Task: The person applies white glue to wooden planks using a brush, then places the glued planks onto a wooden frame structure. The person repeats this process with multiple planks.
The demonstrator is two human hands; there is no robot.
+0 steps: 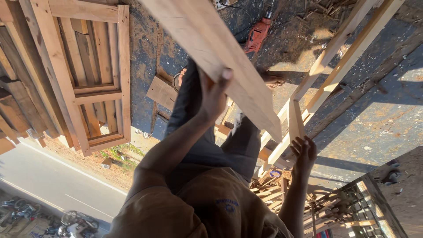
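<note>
My left hand (213,94) grips the edge of a long pale wooden plank (207,44) that runs diagonally from the top middle down to the right, above my legs in dark trousers. My right hand (304,152) is lower right with its fingers spread. It holds nothing and rests at the low end of a ladder-like frame of pale timber rails (335,66), beside a short upright block (295,119). The plank's lower end hangs just over that frame. My bare feet (273,79) stand on the dark ground beneath.
A red power drill (257,33) lies on the ground at top centre. Slatted wooden frames (88,66) lean at left, with a small board (161,92) next to them. Scrap offcuts (273,189) pile near my right arm. A road (44,176) and parked motorbikes (26,216) are lower left.
</note>
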